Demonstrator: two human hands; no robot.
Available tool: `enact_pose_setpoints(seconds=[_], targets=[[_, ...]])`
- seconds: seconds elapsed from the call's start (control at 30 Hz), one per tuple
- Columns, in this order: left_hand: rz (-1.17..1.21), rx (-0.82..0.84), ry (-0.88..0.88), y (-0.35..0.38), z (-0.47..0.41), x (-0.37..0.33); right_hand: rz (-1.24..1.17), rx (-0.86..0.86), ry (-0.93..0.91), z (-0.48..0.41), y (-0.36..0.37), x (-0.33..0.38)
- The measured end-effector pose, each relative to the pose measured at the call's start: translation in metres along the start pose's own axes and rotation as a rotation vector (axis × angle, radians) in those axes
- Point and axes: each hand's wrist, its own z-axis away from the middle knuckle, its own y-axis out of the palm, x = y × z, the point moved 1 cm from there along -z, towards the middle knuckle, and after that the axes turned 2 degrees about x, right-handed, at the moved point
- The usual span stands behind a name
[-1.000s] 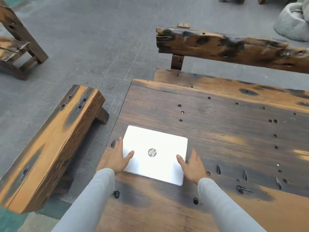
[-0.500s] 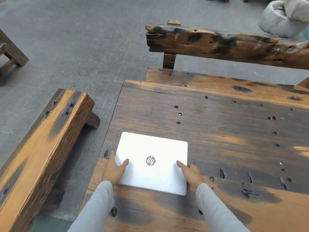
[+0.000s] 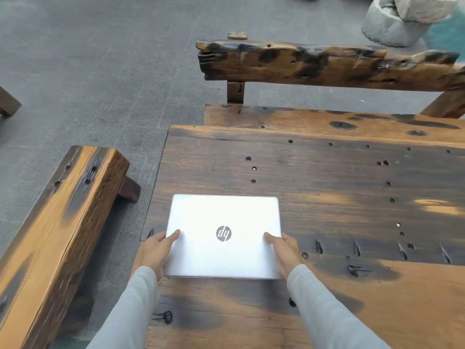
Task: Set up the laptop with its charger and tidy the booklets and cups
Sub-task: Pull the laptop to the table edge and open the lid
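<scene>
A closed silver laptop lies flat near the left front corner of the table, lid up, its round logo facing the camera upside down. The left hand grips its left edge and the right hand grips its right edge; each thumb rests on top of the lid while the other fingers curl down over the side, so both hands are grasping the laptop. Whether the fingertips reach underneath cannot be told. Pale grey sleeves cover both forearms.

The table is a thick slab of old, weathered wood, dark brown with worn orange patches, scattered with small round holes and narrow slots. A lighter plank runs along its far edge. Beyond that stands a rough, charred-looking beam on short posts, like the back of a bench. To the left, just beside the table, sits a heavy wooden bench of the same scorched timber, with an angled leg under its far end. The floor is grey paved stone. At the top right stands a pale, rough stone basin.
</scene>
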Motion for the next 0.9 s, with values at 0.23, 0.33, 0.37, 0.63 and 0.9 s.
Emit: enact_pose_setpoints(seconds=[0.23, 0.33, 0.37, 0.63, 0.9], targets=[[0.056, -0.003, 0.059, 0.028, 0.049, -0.023, -0.022, 0.025, -0.069, 0.026, -0.040, 0.024], [0.092, 0.006, 0.083, 0.047, 0.075, -0.032, -0.038, 0.007, -0.113, 0.037, -0.066, 0.029], [0.118, 0.012, 0.094, 0.054, 0.083, -0.034, -0.041, -0.002, -0.129, 0.041, -0.077, 0.030], [0.174, 0.017, 0.244, 0.124, 0.165, -0.030, -0.099, -0.037, -0.277, 0.074, -0.191, 0.036], [0.159, 0.108, 0.314, 0.219, 0.265, -0.006, -0.186, -0.123, -0.324, 0.122, -0.342, 0.020]])
